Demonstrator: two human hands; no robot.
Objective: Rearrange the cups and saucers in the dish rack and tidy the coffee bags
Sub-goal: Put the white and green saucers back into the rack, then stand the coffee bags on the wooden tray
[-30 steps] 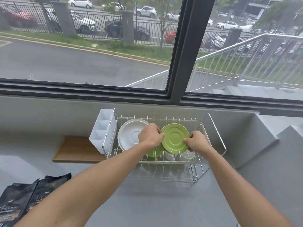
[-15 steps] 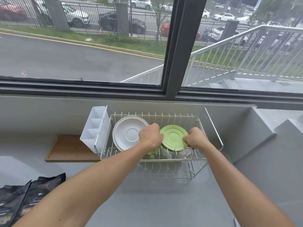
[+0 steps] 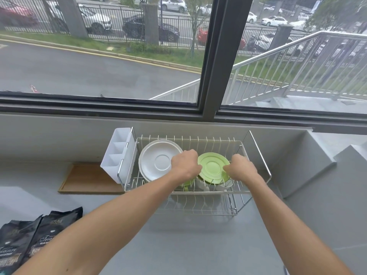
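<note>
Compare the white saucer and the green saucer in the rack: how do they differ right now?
The white saucer looks larger than the green saucer. The white one stands at the left of the rack; the green one sits to its right. The left hand and right hand grip the green saucer's edges; neither clearly holds the white one. Both stand on edge, facing the camera.

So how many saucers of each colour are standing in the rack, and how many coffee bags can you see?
White saucer: 1
Green saucer: 1
Coffee bags: 2
Total: 4
</note>
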